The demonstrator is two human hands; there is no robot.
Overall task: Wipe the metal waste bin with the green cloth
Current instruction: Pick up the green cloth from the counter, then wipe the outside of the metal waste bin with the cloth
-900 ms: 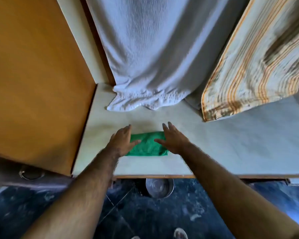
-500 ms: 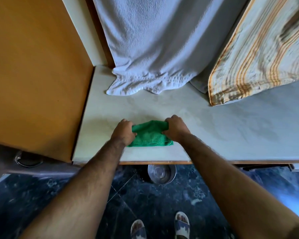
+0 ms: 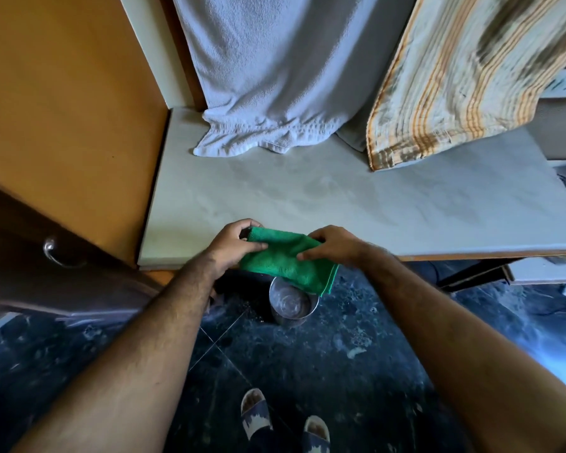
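A folded green cloth (image 3: pixel 286 259) is held off the pale table (image 3: pixel 340 197), over its front edge. My left hand (image 3: pixel 234 245) grips the cloth's left end and my right hand (image 3: pixel 335 245) grips its right end. One corner of the cloth droops down. Below it on the dark floor stands the small round metal waste bin (image 3: pixel 291 305), seen from above; the cloth covers part of its rim. Neither hand touches the bin.
A white towel (image 3: pixel 268 76) and a striped orange cloth (image 3: pixel 471 70) hang over the back of the table. An orange cabinet (image 3: pixel 62 103) stands at the left, with a dark door and a metal handle (image 3: pixel 51 248) below. My sandalled feet (image 3: pixel 285 420) stand on the dark marbled floor.
Both hands closed on the green cloth, lifted it off the table and drew it back past the front edge, over the bin.
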